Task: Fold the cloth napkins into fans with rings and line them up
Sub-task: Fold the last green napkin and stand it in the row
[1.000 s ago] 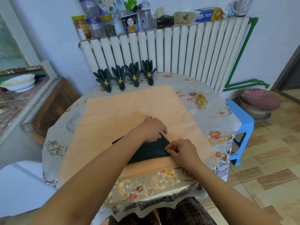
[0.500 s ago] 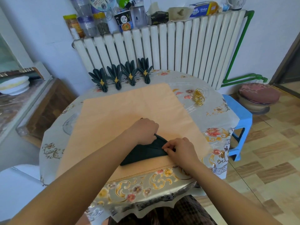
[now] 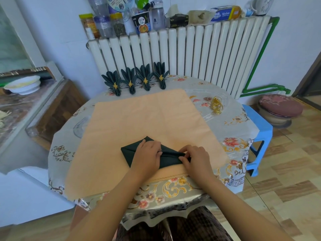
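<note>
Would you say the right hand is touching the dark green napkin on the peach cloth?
Touching. The head view shows the right hand pinching a fold of the dark green napkin, with no gap.

napkin [image 3: 129, 153]: matt dark cloth | rings [image 3: 216, 105]: shiny gold metal | tablecloth [image 3: 231, 126]: glossy

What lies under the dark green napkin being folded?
The dark green napkin lies on the peach cloth, spread over the floral tablecloth. The left hand and right hand cover its middle and right end, so anything beneath there is hidden.
</note>
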The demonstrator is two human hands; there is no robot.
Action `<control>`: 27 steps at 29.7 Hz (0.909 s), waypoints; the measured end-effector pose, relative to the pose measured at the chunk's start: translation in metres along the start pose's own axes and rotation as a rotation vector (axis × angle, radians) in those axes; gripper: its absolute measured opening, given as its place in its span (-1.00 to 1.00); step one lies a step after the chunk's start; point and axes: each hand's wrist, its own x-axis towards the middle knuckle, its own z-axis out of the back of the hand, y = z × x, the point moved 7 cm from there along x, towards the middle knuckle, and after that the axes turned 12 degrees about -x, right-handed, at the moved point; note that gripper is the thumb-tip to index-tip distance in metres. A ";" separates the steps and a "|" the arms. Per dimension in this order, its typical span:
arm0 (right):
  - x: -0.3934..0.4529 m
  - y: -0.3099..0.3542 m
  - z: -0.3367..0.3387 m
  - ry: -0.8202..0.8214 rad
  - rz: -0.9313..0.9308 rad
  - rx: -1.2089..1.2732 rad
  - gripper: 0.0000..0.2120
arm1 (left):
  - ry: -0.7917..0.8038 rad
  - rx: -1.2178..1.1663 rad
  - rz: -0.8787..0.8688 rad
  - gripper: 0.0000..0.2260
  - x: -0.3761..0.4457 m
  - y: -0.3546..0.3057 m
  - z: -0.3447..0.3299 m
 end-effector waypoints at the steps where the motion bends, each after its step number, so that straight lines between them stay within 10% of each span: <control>1: -0.001 0.001 0.000 -0.025 0.021 0.001 -0.92 | -0.018 0.005 -0.022 -0.81 -0.001 -0.001 0.001; 13: -0.003 0.021 0.004 -0.185 0.330 -0.225 -0.79 | -0.209 0.102 -0.129 -0.79 -0.001 -0.008 0.007; 27: -0.010 0.024 0.005 -0.058 0.422 -0.344 -0.44 | 0.081 -0.288 0.094 -0.94 -0.006 0.029 0.005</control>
